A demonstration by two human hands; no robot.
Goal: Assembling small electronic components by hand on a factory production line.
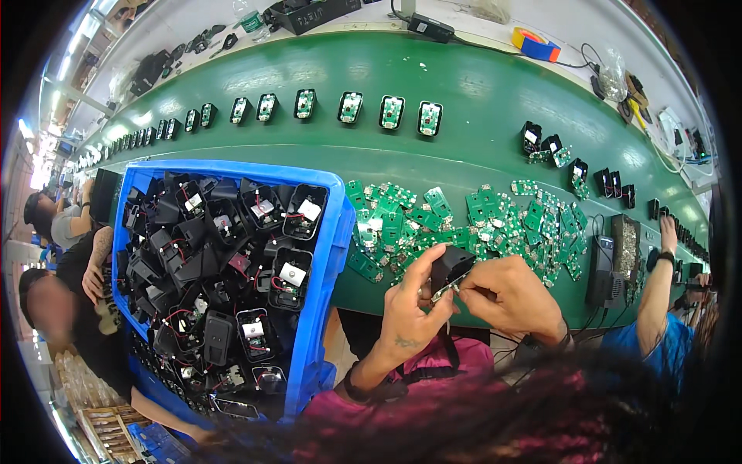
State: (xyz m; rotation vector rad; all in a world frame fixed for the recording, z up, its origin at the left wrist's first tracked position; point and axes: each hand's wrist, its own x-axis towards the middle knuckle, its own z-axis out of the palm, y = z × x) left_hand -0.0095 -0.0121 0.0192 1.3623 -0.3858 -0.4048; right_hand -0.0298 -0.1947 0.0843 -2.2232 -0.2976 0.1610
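Observation:
My left hand (406, 321) is closed around a black plastic housing (451, 264), holding it tilted over the front edge of the green bench. At its lower side a small circuit board (447, 291) peeks out beside my left thumb. My right hand (514, 298) is bent in from the right, its fingertips pinched at the edge of that board; the exact grip is partly hidden. Just beyond both hands spreads a heap of loose green circuit boards (483, 220).
On my left stands a blue crate (334, 224) full of black housings with wires. Housings fitted with boards (349, 107) line the green bench (464, 77). A power adapter (602, 267) sits to the right. Co-workers are on both sides, one arm (658, 286) reaching in at right.

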